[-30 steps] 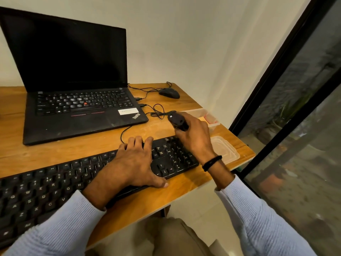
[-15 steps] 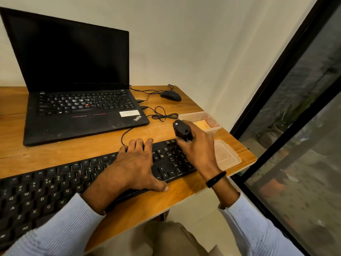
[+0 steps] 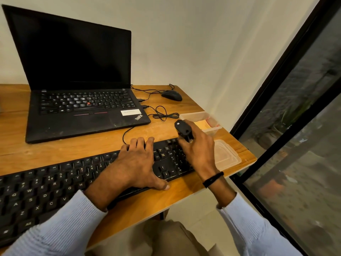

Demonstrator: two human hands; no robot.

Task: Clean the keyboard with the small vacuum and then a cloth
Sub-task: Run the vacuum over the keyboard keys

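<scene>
A long black keyboard (image 3: 55,183) lies across the front of the wooden desk (image 3: 103,145). My left hand (image 3: 136,163) rests flat on its right half, fingers straight and reaching over the far edge, thumb at the near edge. My right hand (image 3: 199,150) grips a small black vacuum (image 3: 182,129) upright over the keyboard's right end, above the number pad. The vacuum's lower end is hidden behind my fingers. An orange cloth (image 3: 202,124) lies in a clear plastic container (image 3: 214,120) just beyond my right hand.
An open black laptop (image 3: 81,100) stands at the back of the desk. A black mouse (image 3: 171,95) and loose cables (image 3: 164,114) lie to its right. A clear lid (image 3: 227,156) sits by the desk's right edge. A dark glass door frame (image 3: 280,93) runs along the right.
My right hand has brought the vacuum down and nearer, from beyond the keyboard onto its right end. My left hand has stayed on the keys.
</scene>
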